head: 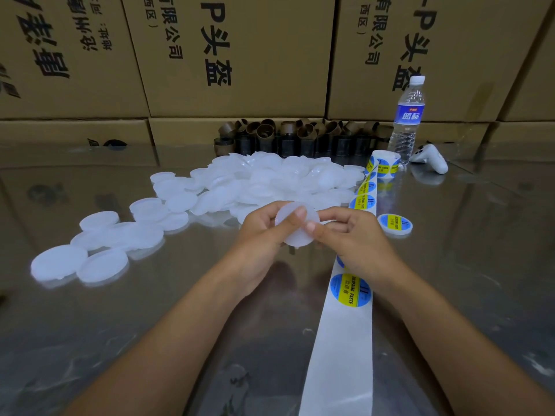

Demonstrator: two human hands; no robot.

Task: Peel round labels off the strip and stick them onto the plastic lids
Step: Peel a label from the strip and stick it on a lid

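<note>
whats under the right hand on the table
The long white backing strip passes beneath the right hand. Only a blue edge of one round label peeks out; the rest of it is covered by the hand.

Warehouse packing bench: stacked cartons [228, 55].

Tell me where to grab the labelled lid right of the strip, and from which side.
Pinch the labelled lid across its low rim, coming from above and the right. It lies flat, label up, on the table, so likely only the edge offers purchase, and the strip lies close on its left.
</note>
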